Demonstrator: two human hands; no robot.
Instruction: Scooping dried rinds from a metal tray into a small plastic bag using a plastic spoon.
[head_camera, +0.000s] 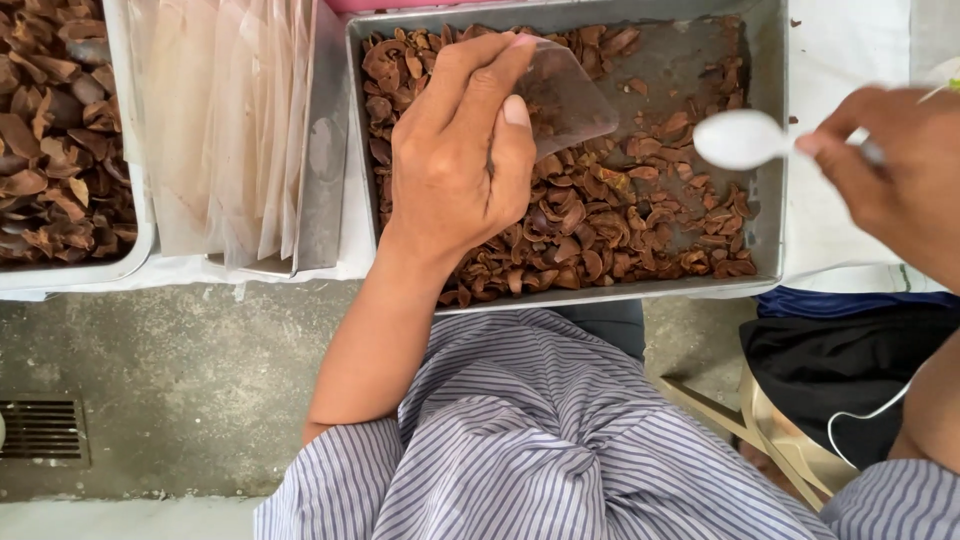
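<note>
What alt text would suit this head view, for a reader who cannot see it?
Over a metal tray of brown dried pieces, the left hand holds a small clear bag while the right hand holds a white spoon. More clear bags lie left.

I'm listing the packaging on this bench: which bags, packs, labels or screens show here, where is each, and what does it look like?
Clear plastic bag: held open by the left hand over the metal tray; small, transparent.
Stack of clear bags: standing in a metal holder left of the tray; flat, transparent sheets, slightly cloudy.
Labels, signs, screens: none in view.
</note>
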